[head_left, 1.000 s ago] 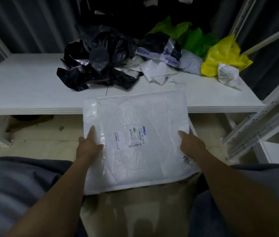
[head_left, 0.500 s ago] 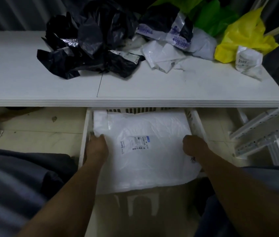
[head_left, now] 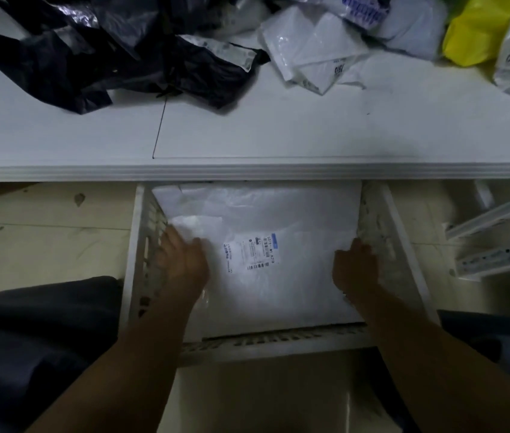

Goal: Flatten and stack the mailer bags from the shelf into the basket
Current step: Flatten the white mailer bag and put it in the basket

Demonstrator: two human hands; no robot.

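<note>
A second earlier we had held the white padded mailer bag (head_left: 278,295) up in front of the shelf (head_left: 278,135). By this moment it had come down into the white slotted basket (head_left: 133,270) on the floor (head_left: 44,239) just below the shelf's front edge. It lay label (head_left: 252,253) up and nearly filled the basket from wall to wall, its far end tucked under the shelf lip. Our left hand (head_left: 181,264) rested on the bag's left side with the fingers spread and fairly straight, pressing it down rather than gripping, though the view there was blurred. Our right hand (head_left: 355,270) sat at the bag's right edge, close against the basket wall, with its knuckles raised. We could not tell whether it pinched the edge or only pushed on it. We judged this bag placed and close to flat, needing at most a last smoothing before we let go. Most of the work was still ahead. On the shelf lay the crumpled black bags (head_left: 107,57), the crumpled white mailers (head_left: 316,48) and a yellow bag (head_left: 478,35), none of them flattened.
</note>
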